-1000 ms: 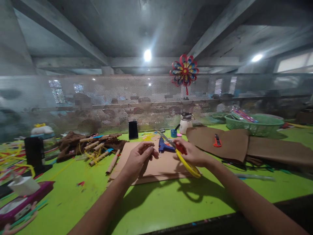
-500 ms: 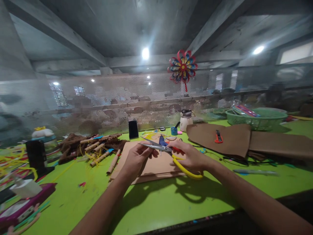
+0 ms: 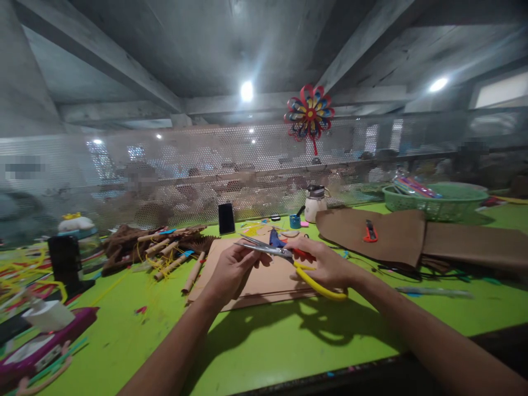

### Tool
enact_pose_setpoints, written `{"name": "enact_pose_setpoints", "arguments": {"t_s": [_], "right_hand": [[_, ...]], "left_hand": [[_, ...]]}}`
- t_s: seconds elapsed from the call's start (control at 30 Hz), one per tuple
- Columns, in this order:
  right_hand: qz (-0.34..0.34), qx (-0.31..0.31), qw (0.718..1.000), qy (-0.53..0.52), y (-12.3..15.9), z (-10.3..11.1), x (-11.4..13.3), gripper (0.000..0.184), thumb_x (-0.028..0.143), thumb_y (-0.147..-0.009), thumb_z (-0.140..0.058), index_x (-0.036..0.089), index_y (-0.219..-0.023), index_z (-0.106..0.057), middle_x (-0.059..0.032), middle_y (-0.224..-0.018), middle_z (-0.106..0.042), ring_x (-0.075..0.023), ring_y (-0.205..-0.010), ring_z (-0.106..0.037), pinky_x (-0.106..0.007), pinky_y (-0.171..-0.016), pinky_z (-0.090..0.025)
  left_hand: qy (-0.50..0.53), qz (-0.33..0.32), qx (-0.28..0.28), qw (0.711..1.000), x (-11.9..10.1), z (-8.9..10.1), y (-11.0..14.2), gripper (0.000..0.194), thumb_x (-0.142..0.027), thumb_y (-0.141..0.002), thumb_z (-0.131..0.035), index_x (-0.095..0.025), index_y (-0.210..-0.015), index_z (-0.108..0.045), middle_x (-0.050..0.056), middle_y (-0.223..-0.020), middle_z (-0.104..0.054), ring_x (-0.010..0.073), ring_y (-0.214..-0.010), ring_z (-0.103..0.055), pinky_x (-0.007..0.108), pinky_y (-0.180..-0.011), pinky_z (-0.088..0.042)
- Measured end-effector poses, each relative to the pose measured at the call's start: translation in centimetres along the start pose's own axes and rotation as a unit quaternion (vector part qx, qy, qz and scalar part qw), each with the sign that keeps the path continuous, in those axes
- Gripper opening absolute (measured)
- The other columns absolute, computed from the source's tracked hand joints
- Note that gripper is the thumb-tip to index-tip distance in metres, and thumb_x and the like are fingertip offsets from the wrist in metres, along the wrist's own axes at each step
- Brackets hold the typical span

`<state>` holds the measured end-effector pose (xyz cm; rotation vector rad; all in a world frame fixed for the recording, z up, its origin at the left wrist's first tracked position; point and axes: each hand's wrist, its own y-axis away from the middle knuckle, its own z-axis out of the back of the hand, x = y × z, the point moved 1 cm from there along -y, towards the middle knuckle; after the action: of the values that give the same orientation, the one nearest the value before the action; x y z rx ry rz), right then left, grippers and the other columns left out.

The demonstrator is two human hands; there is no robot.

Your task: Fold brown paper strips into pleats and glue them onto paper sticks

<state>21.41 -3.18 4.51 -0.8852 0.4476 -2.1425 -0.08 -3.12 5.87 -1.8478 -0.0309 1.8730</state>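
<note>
While the right hand (image 3: 324,261) is closed around the handles of a pair of scissors (image 3: 284,252), one red and one yellow, the narrowly parted blades point toward the left hand (image 3: 231,269) and cross over its fingertips. The left thumb and fingers are drawn together in a pinch; I cannot tell whether anything small is held between them, or whether the blades touch the skin. The scissors are above a stack of brown cardboard sheets (image 3: 272,283) on the green table (image 3: 264,357), with a blue glue gun (image 3: 275,238) just behind them, partly hidden.

Left of the stack lies a rolled paper tube (image 3: 193,273), near a heap of more tubes tangled with yellow strands. A dark-screened smartphone (image 3: 226,219) stands behind the stack. Farther right, a white jug (image 3: 315,204) stands beside a small blue pot (image 3: 295,221). A red utility knife (image 3: 370,231) lies on brown paper (image 3: 396,236), in front of a green plastic basket (image 3: 443,209).
</note>
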Motion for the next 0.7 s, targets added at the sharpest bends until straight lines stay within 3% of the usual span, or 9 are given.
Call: {"name": "enact_pose_setpoints", "arguments": {"t_s": [0.23,0.47,0.7], "right_hand": [[-0.015,0.015,1.000,0.021,0.1,-0.1,-0.3,0.050,0.040,-0.069,-0.066,0.017,-0.111,-0.054,-0.0042,-0.087,-0.057,-0.0131,-0.071,-0.048,-0.025,-0.066,-0.043],[0.021,-0.013,0.999,0.043,0.1,0.1,-0.4,0.048,0.042,-0.068,-0.066,0.016,-0.107,-0.059,-0.0069,-0.090,-0.062,-0.0172,-0.082,-0.053,-0.030,-0.077,-0.042],[0.016,-0.044,0.998,0.029,0.1,-0.2,-1.3,0.046,0.041,-0.069,-0.065,0.016,-0.107,-0.060,-0.0066,-0.091,-0.065,-0.0153,-0.076,-0.055,-0.026,-0.069,-0.044]], "left_hand": [[-0.043,-0.035,-0.018,0.998,0.0,0.3,-0.2,0.022,-0.036,-0.071,-0.063,-0.014,-0.072,-0.060,0.005,-0.062,-0.064,0.0132,-0.057,-0.058,0.022,-0.050,-0.041],[-0.049,-0.047,-0.025,0.997,0.4,0.2,-0.2,0.016,-0.031,-0.074,-0.061,-0.015,-0.073,-0.061,0.004,-0.066,-0.065,0.0129,-0.064,-0.058,0.024,-0.060,-0.043],[-0.028,-0.042,-0.035,0.998,0.9,0.4,-0.4,0.012,-0.027,-0.076,-0.059,-0.015,-0.076,-0.058,0.005,-0.070,-0.065,0.0123,-0.066,-0.056,0.024,-0.065,-0.041]]}}
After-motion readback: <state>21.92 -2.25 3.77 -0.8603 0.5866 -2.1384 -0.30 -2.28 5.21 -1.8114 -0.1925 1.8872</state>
